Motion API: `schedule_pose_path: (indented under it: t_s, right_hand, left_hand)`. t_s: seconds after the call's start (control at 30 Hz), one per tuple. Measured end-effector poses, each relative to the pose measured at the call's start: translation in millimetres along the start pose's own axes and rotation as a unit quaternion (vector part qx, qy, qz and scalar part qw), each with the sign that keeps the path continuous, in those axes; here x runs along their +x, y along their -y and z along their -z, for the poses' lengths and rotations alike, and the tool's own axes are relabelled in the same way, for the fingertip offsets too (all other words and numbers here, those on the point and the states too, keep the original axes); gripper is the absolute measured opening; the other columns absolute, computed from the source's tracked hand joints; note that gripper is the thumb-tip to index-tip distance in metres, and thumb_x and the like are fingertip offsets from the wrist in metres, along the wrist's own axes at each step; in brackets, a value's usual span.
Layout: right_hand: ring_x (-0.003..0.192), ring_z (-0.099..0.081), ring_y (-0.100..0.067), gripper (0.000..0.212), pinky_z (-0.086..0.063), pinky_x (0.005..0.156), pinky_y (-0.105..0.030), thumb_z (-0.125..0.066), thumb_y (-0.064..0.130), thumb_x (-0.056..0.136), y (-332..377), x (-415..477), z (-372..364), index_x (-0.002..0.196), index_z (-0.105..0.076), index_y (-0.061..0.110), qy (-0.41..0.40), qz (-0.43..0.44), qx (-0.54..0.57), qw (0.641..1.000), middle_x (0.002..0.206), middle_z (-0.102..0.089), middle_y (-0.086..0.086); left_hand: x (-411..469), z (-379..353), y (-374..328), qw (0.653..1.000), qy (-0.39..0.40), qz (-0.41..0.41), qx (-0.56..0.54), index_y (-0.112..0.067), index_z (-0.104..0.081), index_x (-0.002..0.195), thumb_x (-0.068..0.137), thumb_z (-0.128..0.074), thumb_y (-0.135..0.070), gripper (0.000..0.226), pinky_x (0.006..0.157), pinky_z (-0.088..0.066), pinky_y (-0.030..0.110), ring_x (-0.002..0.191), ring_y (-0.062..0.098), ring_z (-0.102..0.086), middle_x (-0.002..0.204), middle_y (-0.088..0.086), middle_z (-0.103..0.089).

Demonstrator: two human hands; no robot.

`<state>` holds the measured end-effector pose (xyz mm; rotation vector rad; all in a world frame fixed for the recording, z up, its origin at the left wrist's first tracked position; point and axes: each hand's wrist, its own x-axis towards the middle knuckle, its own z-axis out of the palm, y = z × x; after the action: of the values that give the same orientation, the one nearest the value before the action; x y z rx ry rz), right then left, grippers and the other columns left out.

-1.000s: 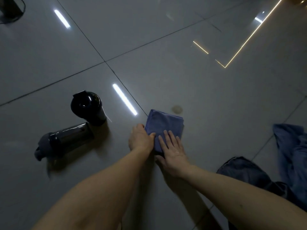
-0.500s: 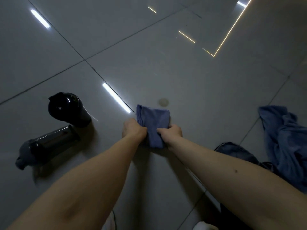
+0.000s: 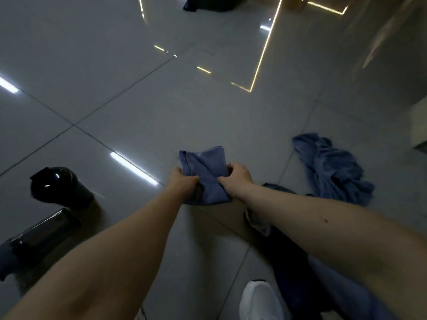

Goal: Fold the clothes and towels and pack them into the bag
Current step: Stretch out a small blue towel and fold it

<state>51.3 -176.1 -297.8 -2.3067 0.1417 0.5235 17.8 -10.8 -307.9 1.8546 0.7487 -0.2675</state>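
Note:
A folded blue towel [image 3: 205, 172] is held up off the grey tiled floor between both hands. My left hand [image 3: 182, 182] grips its left edge and my right hand [image 3: 235, 181] grips its right edge. A crumpled blue garment [image 3: 332, 169] lies on the floor to the right. More dark blue clothing [image 3: 298, 257] lies under my right forearm, partly hidden. A dark bag-like shape [image 3: 208, 3] sits at the far top edge, too cut off to identify.
Two dark bottles are on the floor at the left: one upright [image 3: 60, 188], one lying on its side [image 3: 34, 239]. A white shoe [image 3: 258, 299] shows at the bottom. A wall or cabinet base [image 3: 418, 125] stands at the right.
The towel lay flat under my pressing hands; both hands then gripped its sides and lifted it off the floor. The view has swung up and to the right.

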Motion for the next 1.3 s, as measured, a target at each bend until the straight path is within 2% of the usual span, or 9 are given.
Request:
schedule_pose_path:
  t_s: [0.2,0.3,0.43,0.6,0.77,0.87,0.97,1.13,1.3]
  right_hand:
    - [0.085,-0.052,-0.021,0.039,-0.037,0.069,-0.031,-0.074,0.026,0.080,-10.7,-60.0,111.0,0.105,-0.048,0.010,-0.071,0.029,-0.043,0.996,0.091,-0.053,-0.001]
    - [0.088,-0.054,-0.022,0.043,-0.036,0.070,-0.031,-0.076,0.025,0.078,-26.1,-92.3,158.6,0.107,-0.047,0.011,-0.131,0.023,-0.064,0.989,0.096,-0.057,-0.004]
    - [0.096,-0.059,-0.029,0.046,-0.049,0.081,-0.043,-0.075,0.020,0.077,-55.4,-127.7,203.5,0.108,-0.042,0.015,-0.194,0.034,-0.079,0.977,0.108,-0.059,-0.009]
    - [0.129,-0.050,-0.027,0.053,-0.043,0.107,-0.036,-0.068,0.014,0.092,-103.2,-163.9,229.4,0.142,-0.049,0.016,-0.204,0.036,-0.115,0.972,0.146,-0.050,-0.008]
    - [0.107,-0.062,-0.023,0.025,-0.044,0.085,-0.026,-0.057,0.018,0.099,-140.0,-197.5,233.4,0.112,-0.072,0.003,-0.184,-0.045,0.002,0.982,0.118,-0.070,-0.013]
    - [0.078,-0.062,-0.021,0.044,-0.044,0.066,-0.030,-0.059,0.046,0.096,-155.3,-214.8,227.9,0.080,-0.070,0.007,-0.181,-0.078,0.075,0.978,0.083,-0.069,-0.009]
    - [0.083,-0.068,-0.019,0.047,-0.054,0.073,-0.032,-0.071,0.055,0.085,-169.3,-228.0,218.0,0.094,-0.073,0.009,-0.190,-0.099,0.106,0.971,0.089,-0.073,-0.006]
    - [0.092,-0.066,-0.017,0.050,-0.052,0.074,-0.027,-0.082,0.042,0.077,-179.9,-232.9,199.9,0.114,-0.067,0.011,-0.203,-0.130,0.115,0.964,0.103,-0.069,0.000]
    - [0.083,-0.064,-0.018,0.030,-0.047,0.061,-0.027,-0.079,0.024,0.078,-187.9,-235.6,188.9,0.103,-0.066,0.014,-0.212,-0.170,0.079,0.959,0.091,-0.067,0.000]
  left_hand:
    - [-55.7,-31.7,-61.0,0.991,0.073,-0.070,-0.086,0.004,-0.061,0.097,0.045,-0.087,-0.032,0.068,0.070,-0.061,0.051,0.084,0.034,-0.071,0.091,0.020,-0.069]
    - [-102.7,-62.4,-95.8,0.982,0.084,-0.124,-0.116,-0.011,-0.049,0.088,0.068,-0.089,-0.018,0.044,0.079,-0.058,0.046,0.087,0.028,-0.066,0.090,0.011,-0.063]
    - [-154.0,-113.2,-119.7,0.959,0.048,-0.276,-0.038,-0.012,-0.041,0.102,0.079,-0.076,-0.013,0.042,0.072,-0.047,0.038,0.088,0.027,-0.058,0.101,0.011,-0.053]
    - [-200.3,-171.1,-115.6,0.906,0.095,-0.412,0.018,-0.013,-0.051,0.105,0.082,-0.074,-0.016,0.032,0.078,-0.049,0.038,0.092,0.023,-0.056,0.106,0.004,-0.054]
    - [-233.1,-208.7,-93.8,0.860,0.150,-0.480,0.084,-0.010,-0.053,0.112,0.091,-0.060,-0.010,0.021,0.076,-0.050,0.044,0.093,0.028,-0.056,0.112,0.010,-0.056]
    - [-244.2,-219.6,-78.8,0.852,0.212,-0.473,0.071,-0.018,-0.044,0.119,0.091,-0.060,-0.016,0.033,0.071,-0.054,0.047,0.092,0.023,-0.060,0.118,0.006,-0.052]
    - [-253.6,-222.3,-68.1,0.873,0.275,-0.402,0.023,-0.023,-0.038,0.117,0.089,-0.058,-0.020,0.035,0.065,-0.057,0.049,0.080,0.024,-0.065,0.104,0.010,-0.061]
    - [-249.6,-223.4,-61.2,0.891,0.360,-0.251,-0.116,-0.008,-0.041,0.109,0.085,-0.051,-0.005,0.026,0.082,-0.058,0.047,0.096,0.032,-0.065,0.115,0.018,-0.058]
    - [-220.7,-225.2,-45.0,0.920,0.335,-0.176,-0.104,-0.011,-0.047,0.105,0.096,-0.039,0.002,0.018,0.071,-0.060,0.043,0.079,0.030,-0.070,0.107,0.016,-0.066]
